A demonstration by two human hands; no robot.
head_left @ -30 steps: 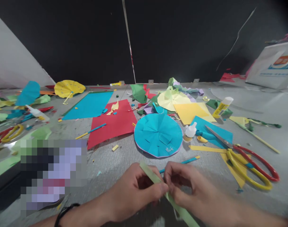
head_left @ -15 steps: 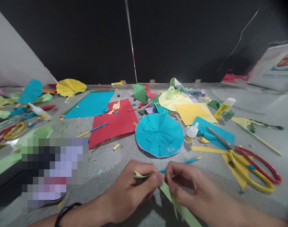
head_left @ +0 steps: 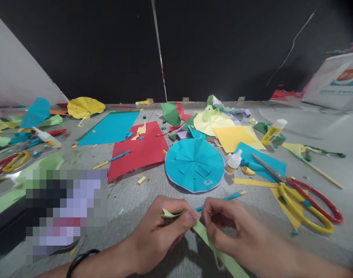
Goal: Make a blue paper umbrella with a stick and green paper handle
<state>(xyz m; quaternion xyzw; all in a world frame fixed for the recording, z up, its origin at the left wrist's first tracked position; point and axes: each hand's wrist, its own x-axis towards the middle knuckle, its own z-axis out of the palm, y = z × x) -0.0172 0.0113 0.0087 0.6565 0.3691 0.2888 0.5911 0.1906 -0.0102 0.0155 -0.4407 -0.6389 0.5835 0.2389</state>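
Observation:
A pale green paper strip (head_left: 227, 260) runs from my left fingers down toward the lower right. My left hand (head_left: 167, 227) pinches its upper end between thumb and forefinger, with a folded tip poking out on the left. Curled against the strip's right edge is my right hand (head_left: 232, 227), thumb and fingers closed on it; the exact contact is partly hidden. Just beyond both hands lies a thin blue rolled-paper stick (head_left: 232, 196) with a yellow end. Past that rests a pleated blue paper disc (head_left: 192, 160) with a pale purple rim.
Scissors (head_left: 305, 200) with red and yellow handles lie at right, over yellow scraps. A small glue bottle (head_left: 233, 160) and a glue stick (head_left: 274, 131) stand beyond. Red paper (head_left: 141, 150) and blue paper (head_left: 109, 127) are left of centre. A black panel (head_left: 107, 50) rises behind.
The left fingertips have shifted slightly left, widening the gap to my right fingers. The grip on the strip looks the same, and the table items keep their places.

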